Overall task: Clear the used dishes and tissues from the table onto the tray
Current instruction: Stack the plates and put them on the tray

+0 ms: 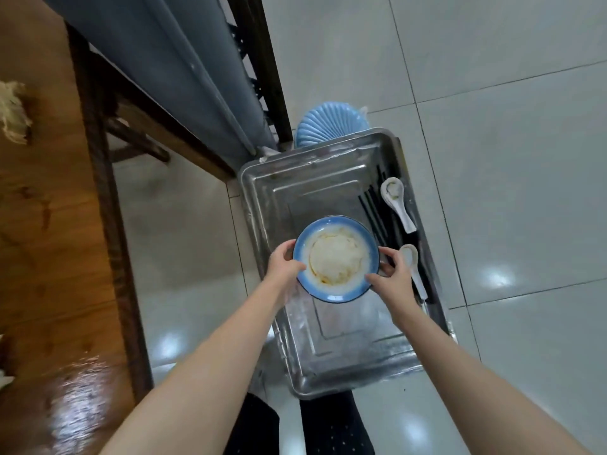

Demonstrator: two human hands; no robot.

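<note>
— Where is the bowl?

— The bowl (pixel 336 259) is between my hands, over the middle of the metal tray (pixel 282 192). My left hand (pixel 284 262) grips its rim at 9 o'clock. My right hand (pixel 392 272) grips it at about 4 o'clock, thumb on the rim and fingers curled round the outside. I cannot tell whether its base touches the tray floor.

— Which way does it face?

— Mouth up, towards me. It is round, so it has no long axis. It has a blue rim and a pale inside with orange smears.

— And the tray?

— Its long axis runs roughly 12 to 6, leaning a little towards 11 and 5. Along its 3 o'clock wall lie dark chopsticks (pixel 374 208) and two white spoons, all lengthways. The upper spoon (pixel 397 205) has its scoop towards 11 and its handle towards 5. The lower spoon (pixel 414 267) lies the same way, just beside my right fingers.

— Room to move?

— There is bare tray floor at 12 and at 6 of the bowl. At 9 the tray wall is near my left hand. Beyond the 12 o'clock rim stands a ribbed blue thing (pixel 330 124). Tiled floor (pixel 509 159) spreads out at 3.

— Anything left?

— A crumpled tissue (pixel 13 111) lies on the wooden tabletop (pixel 49 224), far off at 10 o'clock, well apart from the tray.
</note>
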